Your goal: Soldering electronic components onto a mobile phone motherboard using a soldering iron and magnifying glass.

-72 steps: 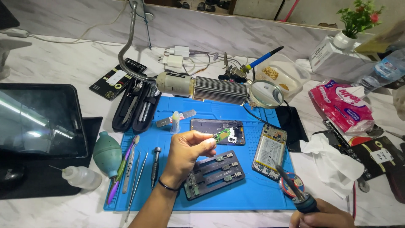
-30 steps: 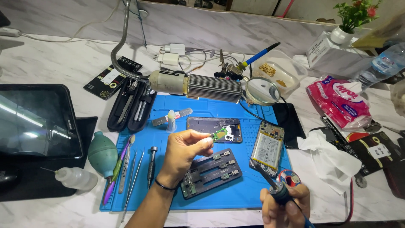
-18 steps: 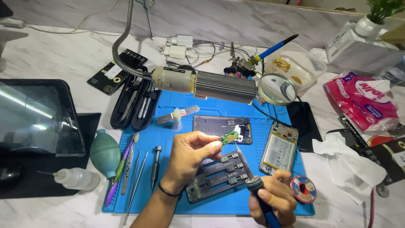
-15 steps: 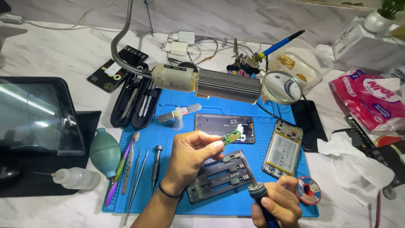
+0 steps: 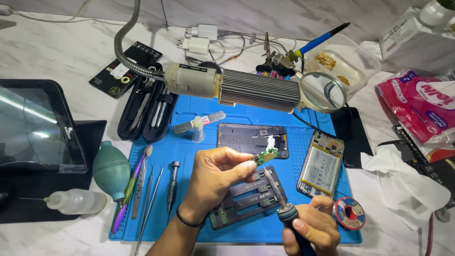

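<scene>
A: Two fingertips and the thumb of the left hand are pinched together on a small green circuit board, holding it raised above the blue work mat so its end sticks out free.

B: And the other hand?

A: The right hand has its fingers wrapped tight round the dark grip of a soldering iron. Its thin tip slants up and left, ending just under the board, very near or touching; I cannot tell which.

B: Why hold the board in the air?

A: Likely so the free end can be turned toward the tip. The grey clamp jig lies directly beneath on the mat, with nothing in it.

B: What sits around them?

A: An opened phone showing its battery is to the right, a dark phone back panel lies behind the board, and a solder reel rests just beside the right hand. Tweezers and picks line the mat's left edge, next to a green air blower. A ribbed lamp on a gooseneck hangs over the mat.
</scene>
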